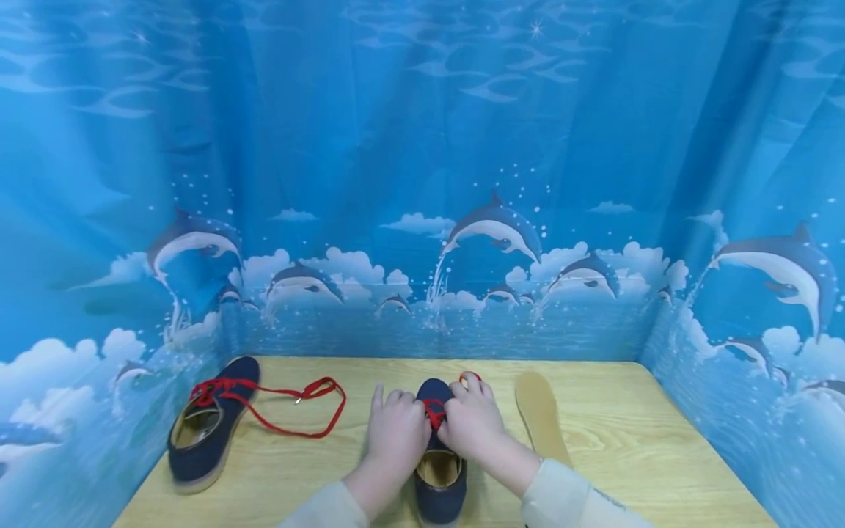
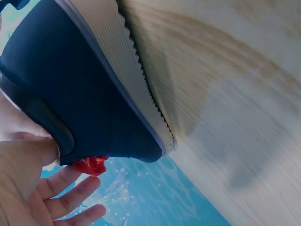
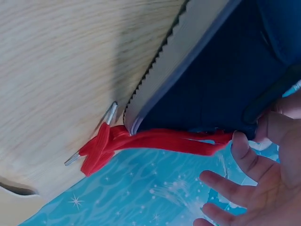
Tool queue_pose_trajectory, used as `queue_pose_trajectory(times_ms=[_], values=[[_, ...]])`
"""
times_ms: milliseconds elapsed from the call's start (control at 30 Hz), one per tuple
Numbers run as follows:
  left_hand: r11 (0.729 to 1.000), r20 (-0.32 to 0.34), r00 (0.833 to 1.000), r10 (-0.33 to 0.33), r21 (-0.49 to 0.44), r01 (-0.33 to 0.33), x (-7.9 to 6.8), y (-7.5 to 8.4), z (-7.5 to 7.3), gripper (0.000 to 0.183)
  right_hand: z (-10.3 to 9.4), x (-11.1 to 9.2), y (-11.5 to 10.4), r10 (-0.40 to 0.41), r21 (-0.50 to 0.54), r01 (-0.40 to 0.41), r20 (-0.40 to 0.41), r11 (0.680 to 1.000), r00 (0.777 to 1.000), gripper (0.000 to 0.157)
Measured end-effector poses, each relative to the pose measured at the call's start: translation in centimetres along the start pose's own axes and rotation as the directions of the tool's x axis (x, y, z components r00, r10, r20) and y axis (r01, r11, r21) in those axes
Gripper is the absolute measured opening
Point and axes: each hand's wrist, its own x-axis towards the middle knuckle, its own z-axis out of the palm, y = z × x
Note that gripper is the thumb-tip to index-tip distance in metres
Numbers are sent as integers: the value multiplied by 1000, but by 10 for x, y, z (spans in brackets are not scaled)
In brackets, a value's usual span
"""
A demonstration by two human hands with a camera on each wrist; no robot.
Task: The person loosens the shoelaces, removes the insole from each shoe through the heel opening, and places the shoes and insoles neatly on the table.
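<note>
A dark blue lace-up shoe (image 1: 441, 502) stands on the table between both hands, toe pointing away, with a red shoelace (image 1: 433, 412) across its front. My left hand (image 1: 398, 433) pinches the left eyelet flap between thumb and index finger; in the left wrist view its other fingers (image 2: 75, 200) spread beside a bunch of red lace (image 2: 91, 165). On the opposite side, my right hand (image 1: 474, 422) pinches the right flap, thumb at the shoe opening. Red lace ends (image 3: 101, 148) with metal tips hang past the toe in the right wrist view.
A second dark blue shoe (image 1: 201, 462) sits at the table's left, its long red lace (image 1: 297, 434) looping rightward. A tan insole (image 1: 543, 418) lies right of the right hand. Behind the wooden table (image 1: 634, 440) hangs a blue dolphin-print curtain (image 1: 396, 183).
</note>
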Motion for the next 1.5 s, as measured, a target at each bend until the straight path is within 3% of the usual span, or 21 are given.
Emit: queue_pose_trajectory(times_ms=[200,367,600,967,1133,1233,1400,1500], values=[[988,77,993,-87,-119,95,0,-10,1,19,-5,-3,11,40,44,-41,8,998,999,17],[967,64,994,-93,-230,106,-2,-20,3,31,-2,-6,23,70,135,-73,30,988,997,17],[940,26,994,-111,-321,113,-10,-33,5,42,0,-13,32,96,197,-102,41,975,995,34],[931,27,993,-118,-344,120,-15,-39,8,36,6,-18,43,90,310,-104,59,945,994,36],[924,39,997,-73,-372,82,-17,-34,5,36,7,-18,41,68,312,-64,-3,948,998,39],[915,63,995,-74,-392,93,-17,-32,4,36,7,-17,38,49,302,-33,-46,953,998,39],[876,116,989,-90,-463,134,-13,-32,6,35,7,-15,35,27,296,-3,-77,955,997,38],[833,167,982,-88,-529,164,-11,-31,7,32,7,-15,35,22,300,3,-79,954,997,38]])
